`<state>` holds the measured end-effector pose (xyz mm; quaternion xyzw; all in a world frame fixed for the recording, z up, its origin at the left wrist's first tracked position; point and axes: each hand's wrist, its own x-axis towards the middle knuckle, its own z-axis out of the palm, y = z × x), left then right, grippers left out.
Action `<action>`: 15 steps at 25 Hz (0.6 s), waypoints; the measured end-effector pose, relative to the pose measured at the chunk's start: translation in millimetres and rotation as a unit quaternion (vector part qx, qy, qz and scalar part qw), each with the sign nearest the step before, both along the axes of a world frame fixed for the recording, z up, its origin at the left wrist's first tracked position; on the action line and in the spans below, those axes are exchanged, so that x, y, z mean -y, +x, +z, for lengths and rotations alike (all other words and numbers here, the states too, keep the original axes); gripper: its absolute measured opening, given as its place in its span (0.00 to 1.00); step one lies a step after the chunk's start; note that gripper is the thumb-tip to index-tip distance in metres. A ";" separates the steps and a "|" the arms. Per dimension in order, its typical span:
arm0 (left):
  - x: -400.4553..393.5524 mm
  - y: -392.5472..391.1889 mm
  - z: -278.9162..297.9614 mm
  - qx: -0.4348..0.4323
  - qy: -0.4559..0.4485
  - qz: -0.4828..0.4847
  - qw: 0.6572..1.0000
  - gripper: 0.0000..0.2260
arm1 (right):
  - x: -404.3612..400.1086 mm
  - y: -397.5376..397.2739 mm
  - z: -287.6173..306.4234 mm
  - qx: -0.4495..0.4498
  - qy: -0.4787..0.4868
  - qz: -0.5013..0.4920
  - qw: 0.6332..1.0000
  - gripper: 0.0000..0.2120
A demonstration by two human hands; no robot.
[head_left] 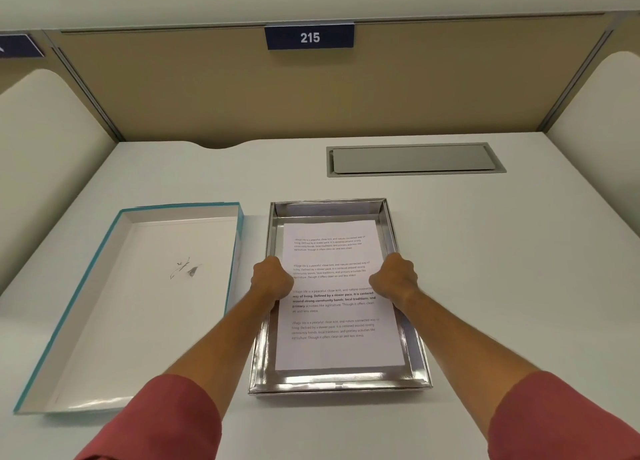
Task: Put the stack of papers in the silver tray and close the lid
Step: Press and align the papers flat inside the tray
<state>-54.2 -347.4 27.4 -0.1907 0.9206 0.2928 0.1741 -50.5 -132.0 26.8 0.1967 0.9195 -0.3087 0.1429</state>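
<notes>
A stack of white papers (332, 321) with printed text lies inside the shiny silver tray (337, 383) at the middle of the desk. My left hand (272, 281) grips the stack's left edge and my right hand (394, 279) grips its right edge, both at about mid-length of the sheets. To the left of the tray lies the lid (138, 303), upside down, white inside with a teal rim and a small grey drawing on its floor.
The white desk (485, 286) has a grey metal cable flap (414, 159) at the back right. A tan partition with a blue sign reading 215 (310, 37) closes the back, and cream side panels stand to the left and right.
</notes>
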 end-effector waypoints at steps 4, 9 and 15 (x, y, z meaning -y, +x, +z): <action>2.4 5.3 4.2 0.014 0.032 -0.004 0.999 0.12 | -2.5 6.1 8.2 -0.001 -0.013 0.042 0.999 0.08; -0.1 37.8 -3.7 0.005 0.044 -0.119 0.992 0.39 | -4.0 38.6 5.6 0.001 -0.026 0.176 0.984 0.29; -3.9 97.4 -23.3 0.031 -0.031 -0.231 0.972 0.61 | -14.0 93.6 -6.1 0.052 0.042 0.308 0.949 0.63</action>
